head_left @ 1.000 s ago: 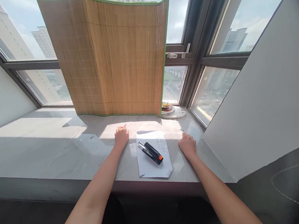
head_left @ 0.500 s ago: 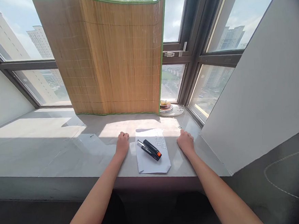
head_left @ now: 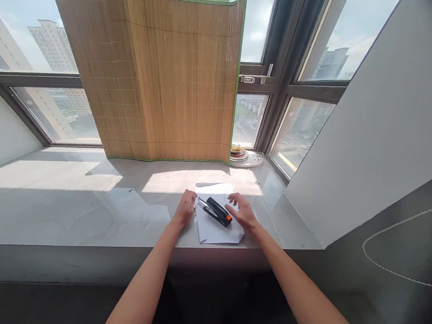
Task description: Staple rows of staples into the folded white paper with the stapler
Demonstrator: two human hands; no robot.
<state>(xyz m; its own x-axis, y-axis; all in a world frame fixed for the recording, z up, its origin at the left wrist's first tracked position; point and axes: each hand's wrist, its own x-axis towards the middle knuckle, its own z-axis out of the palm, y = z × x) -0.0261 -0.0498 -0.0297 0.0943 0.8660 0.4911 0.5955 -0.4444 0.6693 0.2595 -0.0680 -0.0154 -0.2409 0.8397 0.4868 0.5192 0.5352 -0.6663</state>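
A black stapler with an orange piece at its near end lies slantwise on white sheets of paper. A shiny metal part sticks out at its far left end. My right hand hovers over the paper's right side, thumb and fingers apart, close to the stapler's orange end and holding nothing. At the paper's left edge is my left hand, its fingers curled in and nothing visible in them. Whether it touches the paper I cannot tell.
The work lies on a pale window sill. A bamboo mat with green edging stands upright behind, against the windows. Stacked plates sit in the far right corner. A small dark object lies right of the paper.
Both hands have moved inward toward the paper and stapler. My right hand has opened from a fist and come left over the paper. The view has shifted slightly.
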